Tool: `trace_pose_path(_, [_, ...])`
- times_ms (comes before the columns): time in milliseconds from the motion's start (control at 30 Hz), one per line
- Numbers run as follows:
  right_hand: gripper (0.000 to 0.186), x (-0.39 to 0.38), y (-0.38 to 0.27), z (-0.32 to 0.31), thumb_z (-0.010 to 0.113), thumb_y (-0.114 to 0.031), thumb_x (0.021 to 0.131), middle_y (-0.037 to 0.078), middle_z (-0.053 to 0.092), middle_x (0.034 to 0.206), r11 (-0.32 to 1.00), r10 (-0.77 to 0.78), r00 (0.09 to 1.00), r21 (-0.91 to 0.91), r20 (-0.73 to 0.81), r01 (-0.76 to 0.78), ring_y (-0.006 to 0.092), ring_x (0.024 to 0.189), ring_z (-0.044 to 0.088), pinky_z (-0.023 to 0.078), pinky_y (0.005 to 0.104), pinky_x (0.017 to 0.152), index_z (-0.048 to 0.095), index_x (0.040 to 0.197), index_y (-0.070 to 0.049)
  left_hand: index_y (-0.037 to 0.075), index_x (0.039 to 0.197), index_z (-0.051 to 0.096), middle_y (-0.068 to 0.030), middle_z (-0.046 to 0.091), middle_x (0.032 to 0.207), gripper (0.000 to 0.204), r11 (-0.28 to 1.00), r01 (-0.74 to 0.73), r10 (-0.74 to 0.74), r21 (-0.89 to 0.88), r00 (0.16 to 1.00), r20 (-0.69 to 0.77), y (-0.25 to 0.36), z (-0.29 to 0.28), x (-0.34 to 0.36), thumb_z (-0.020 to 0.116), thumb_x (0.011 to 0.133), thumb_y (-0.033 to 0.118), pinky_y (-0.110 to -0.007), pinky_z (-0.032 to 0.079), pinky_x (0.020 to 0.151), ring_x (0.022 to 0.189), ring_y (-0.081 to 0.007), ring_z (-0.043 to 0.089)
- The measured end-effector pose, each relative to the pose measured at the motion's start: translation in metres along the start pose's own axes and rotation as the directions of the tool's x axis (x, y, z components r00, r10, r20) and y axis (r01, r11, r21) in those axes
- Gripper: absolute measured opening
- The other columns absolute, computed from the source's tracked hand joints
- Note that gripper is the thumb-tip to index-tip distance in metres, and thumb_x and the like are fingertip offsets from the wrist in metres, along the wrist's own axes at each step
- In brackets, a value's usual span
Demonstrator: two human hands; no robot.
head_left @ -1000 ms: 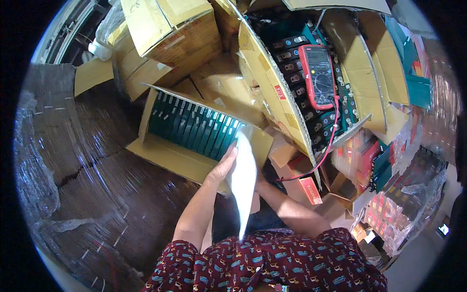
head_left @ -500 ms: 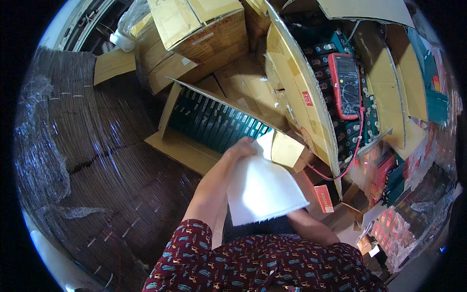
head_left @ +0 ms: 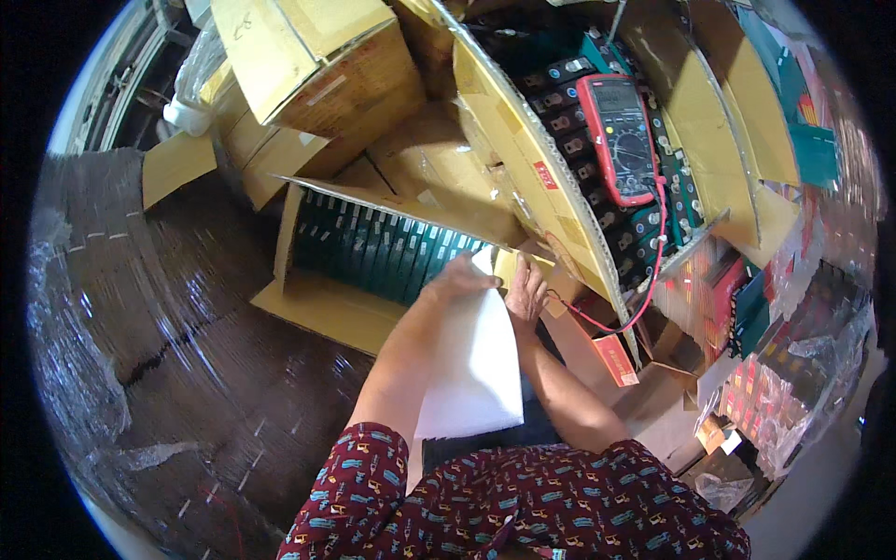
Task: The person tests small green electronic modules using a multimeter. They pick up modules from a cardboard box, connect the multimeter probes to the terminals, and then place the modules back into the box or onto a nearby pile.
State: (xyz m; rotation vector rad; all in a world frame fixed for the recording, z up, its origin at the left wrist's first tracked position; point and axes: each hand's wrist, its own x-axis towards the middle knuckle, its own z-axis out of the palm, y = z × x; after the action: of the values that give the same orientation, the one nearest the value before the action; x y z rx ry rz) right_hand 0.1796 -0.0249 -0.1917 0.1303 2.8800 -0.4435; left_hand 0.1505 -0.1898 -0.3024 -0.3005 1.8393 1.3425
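A white foam sheet [head_left: 476, 373] hangs from my left hand [head_left: 457, 278], whose fingers are closed on its upper end. Close beside the sheet's right edge, my right hand [head_left: 527, 294] is raised against the carton's end flap [head_left: 534, 271]. Its fingers point upward, slightly bent and a little apart; any contact with the flap or sheet is hard to make out. Ahead of my left hand is an open cardboard carton [head_left: 317, 303], packed with a row of dark green flat cells [head_left: 373, 247] bearing small white labels. The sheet's top covers the row's right end.
At the right, a larger open carton [head_left: 560, 201] holds green and black cells, with a red multimeter [head_left: 618, 140] and its red lead [head_left: 653, 271] on top. Closed cartons [head_left: 327, 79] are stacked behind. Plastic-wrapped cardboard [head_left: 215, 373] fills the left. A small red box [head_left: 614, 359] lies at right.
My right hand has come up from beneath the sheet's lower edge to the carton's end flap. The sheet has narrowed and turned in my left hand. The view has shifted slightly.
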Motion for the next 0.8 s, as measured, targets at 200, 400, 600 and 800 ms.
trace_pose_path(200, [0.111,0.008,0.0,0.01,0.09,-0.03,0.077,0.03,0.026,0.166,0.966,0.013,0.994,0.254,0.108,-0.04,0.0552,0.15,0.028,0.028,0.0626,0.122,0.027,0.165,-0.009,0.003,0.125,0.073,-0.0215,0.074,0.126,0.056,0.673,-0.278,-0.001,0.686,0.926,0.377,0.023,-0.03,0.014,0.076,0.084,0.041,-0.041,0.057,0.099,0.112,-0.0374,0.072])
trace_pose_path(400, [0.087,0.015,0.009,0.045,0.075,-0.014,0.086,0.031,0.033,0.162,0.985,0.043,0.998,0.168,0.04,-0.049,0.0487,0.148,0.036,0.033,0.0626,0.119,0.033,0.162,-0.008,0.007,0.124,0.076,-0.0195,0.07,0.136,0.043,0.751,0.299,-0.319,0.588,0.945,-0.074,0.08,-0.006,-0.015,0.067,0.09,0.032,-0.047,0.054,0.106,0.129,-0.0378,0.067])
trace_pose_path(600, [0.082,0.017,0.005,0.051,0.062,-0.004,0.086,0.033,0.039,0.155,0.975,0.091,0.994,0.198,0.052,-0.099,0.0541,0.145,0.036,0.023,0.064,0.123,0.031,0.161,-0.006,0.009,0.125,0.076,-0.0184,0.073,0.13,0.051,0.729,0.235,-0.271,0.643,0.962,-0.044,0.065,-0.004,-0.015,0.072,0.088,0.044,-0.046,0.056,0.1,0.12,-0.0343,0.072])
trace_pose_path(800, [0.094,0.011,-0.017,0.03,0.06,-0.004,0.091,0.042,0.018,0.163,0.933,0.174,0.953,0.267,0.246,-0.24,0.0681,0.149,0.017,0.023,0.0702,0.122,0.01,0.171,-0.013,0.007,0.128,0.074,-0.0185,0.07,0.138,0.044,0.661,0.272,-0.326,0.699,0.943,-0.058,0.011,0.012,0.025,0.068,0.093,0.034,-0.05,0.052,0.108,0.13,-0.0363,0.066])
